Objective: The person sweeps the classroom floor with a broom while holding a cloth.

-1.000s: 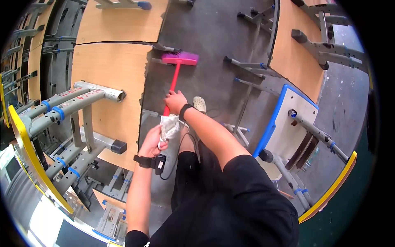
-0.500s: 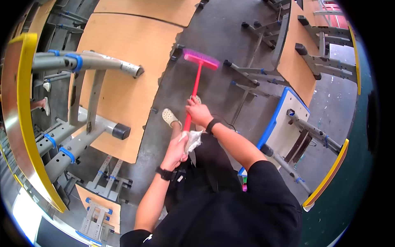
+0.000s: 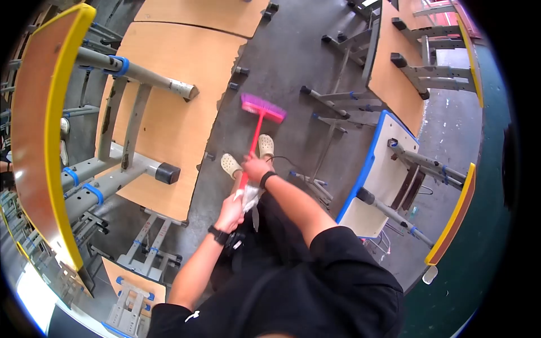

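Head camera: a broom with a slim red handle (image 3: 255, 137) and a pink head (image 3: 263, 109) edged with purple bristles (image 3: 261, 101) lies along the line of both hands, its head well beyond the fingers, over the dark grey floor (image 3: 287, 62). Whether the bristles touch the floor cannot be told.

The right hand (image 3: 258, 168) is closed around the handle, between the left hand and the broom head, its fingers curled narrowly over the red shaft. The left hand (image 3: 230, 213) is curled near the handle's upper end, closer to the body, with crumpled white material (image 3: 251, 198) at its fingers; how each finger sits there cannot be told. A black band circles each wrist.

Just beyond the hands are two cream clogs with holes (image 3: 266, 145), worn on the person's feet. Left of them is a light wood desktop with a chipped edge (image 3: 169, 127), with grey metal legs (image 3: 138, 121) above it. To the right stands a pale panel with a blue rim (image 3: 381, 169), turned at a slant.
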A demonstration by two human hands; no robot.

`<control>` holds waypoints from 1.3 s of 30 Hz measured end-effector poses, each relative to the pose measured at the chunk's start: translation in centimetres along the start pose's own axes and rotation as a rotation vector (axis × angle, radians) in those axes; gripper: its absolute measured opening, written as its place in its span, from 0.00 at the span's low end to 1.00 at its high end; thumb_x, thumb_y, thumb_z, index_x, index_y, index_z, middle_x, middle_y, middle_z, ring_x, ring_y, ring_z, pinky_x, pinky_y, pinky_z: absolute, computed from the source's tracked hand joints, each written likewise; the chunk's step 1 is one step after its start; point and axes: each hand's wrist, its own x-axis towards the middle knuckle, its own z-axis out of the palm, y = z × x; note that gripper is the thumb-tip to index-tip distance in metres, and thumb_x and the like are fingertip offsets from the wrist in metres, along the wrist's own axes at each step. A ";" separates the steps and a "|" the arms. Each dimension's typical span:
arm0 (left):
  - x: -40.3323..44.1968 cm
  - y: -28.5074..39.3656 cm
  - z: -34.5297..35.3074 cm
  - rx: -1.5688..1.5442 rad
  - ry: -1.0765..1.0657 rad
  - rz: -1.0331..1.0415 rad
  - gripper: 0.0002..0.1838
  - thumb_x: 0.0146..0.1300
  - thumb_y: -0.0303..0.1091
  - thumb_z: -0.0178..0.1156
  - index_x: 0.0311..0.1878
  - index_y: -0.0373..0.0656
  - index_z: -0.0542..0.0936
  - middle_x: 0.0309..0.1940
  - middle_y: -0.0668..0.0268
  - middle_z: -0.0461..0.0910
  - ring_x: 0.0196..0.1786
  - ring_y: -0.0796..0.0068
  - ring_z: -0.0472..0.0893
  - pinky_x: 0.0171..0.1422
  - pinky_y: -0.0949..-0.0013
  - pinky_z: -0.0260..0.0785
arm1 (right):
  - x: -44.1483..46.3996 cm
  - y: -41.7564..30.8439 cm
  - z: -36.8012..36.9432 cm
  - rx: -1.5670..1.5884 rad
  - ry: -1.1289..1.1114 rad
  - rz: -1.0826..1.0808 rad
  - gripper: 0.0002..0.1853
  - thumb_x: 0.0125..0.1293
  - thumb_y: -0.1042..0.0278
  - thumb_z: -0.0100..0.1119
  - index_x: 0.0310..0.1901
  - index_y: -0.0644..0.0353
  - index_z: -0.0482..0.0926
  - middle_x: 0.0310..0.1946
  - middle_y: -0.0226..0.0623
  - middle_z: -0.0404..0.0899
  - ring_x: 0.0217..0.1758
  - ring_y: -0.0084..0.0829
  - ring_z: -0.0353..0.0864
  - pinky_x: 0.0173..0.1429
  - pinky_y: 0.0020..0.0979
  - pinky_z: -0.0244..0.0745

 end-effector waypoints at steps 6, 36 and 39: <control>-6.9 1.5 -0.9 0.051 -0.012 0.026 0.12 0.76 0.35 0.52 0.54 0.45 0.83 0.19 0.76 0.70 0.13 0.86 0.60 0.14 0.76 0.47 | -5.3 -4.8 -2.5 0.203 0.160 0.017 0.12 0.61 0.62 0.63 0.47 0.51 0.83 0.60 0.44 0.78 0.71 0.58 0.72 0.54 0.51 0.83; -2.0 -7.2 3.9 -0.109 0.116 0.002 0.16 0.79 0.39 0.51 0.60 0.44 0.79 0.30 0.69 0.80 0.13 0.86 0.58 0.15 0.78 0.45 | -10.0 -2.7 -0.7 0.167 0.073 -0.203 0.13 0.61 0.63 0.61 0.47 0.52 0.84 0.52 0.39 0.82 0.74 0.48 0.67 0.71 0.59 0.64; -5.6 -8.7 2.8 -0.099 0.177 0.042 0.15 0.79 0.38 0.50 0.60 0.42 0.79 0.32 0.66 0.81 0.13 0.86 0.58 0.15 0.78 0.45 | -11.6 -5.8 -0.8 0.205 0.090 -0.250 0.12 0.61 0.62 0.61 0.45 0.51 0.84 0.50 0.38 0.82 0.74 0.46 0.68 0.72 0.59 0.64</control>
